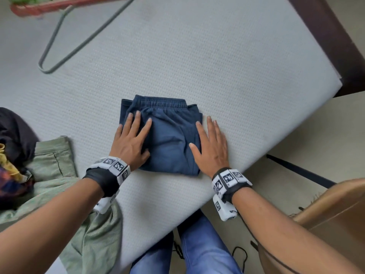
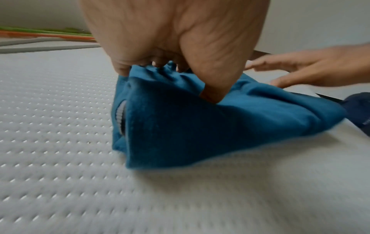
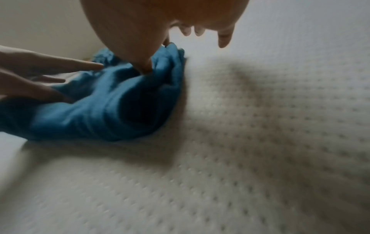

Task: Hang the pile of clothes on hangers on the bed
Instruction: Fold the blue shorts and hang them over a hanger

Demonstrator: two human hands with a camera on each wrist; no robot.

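The head view looked steeply down from above both hands; each wrist view sat close behind its fingers, sharing the folded shorts (image 1: 164, 135) between them.

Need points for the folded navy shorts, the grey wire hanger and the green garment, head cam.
folded navy shorts (image 1: 169, 139): head view, middle of the top fabric panel.
grey wire hanger (image 1: 51, 43): head view, left wire side.
green garment (image 1: 51, 161): head view, flat part near its seam.
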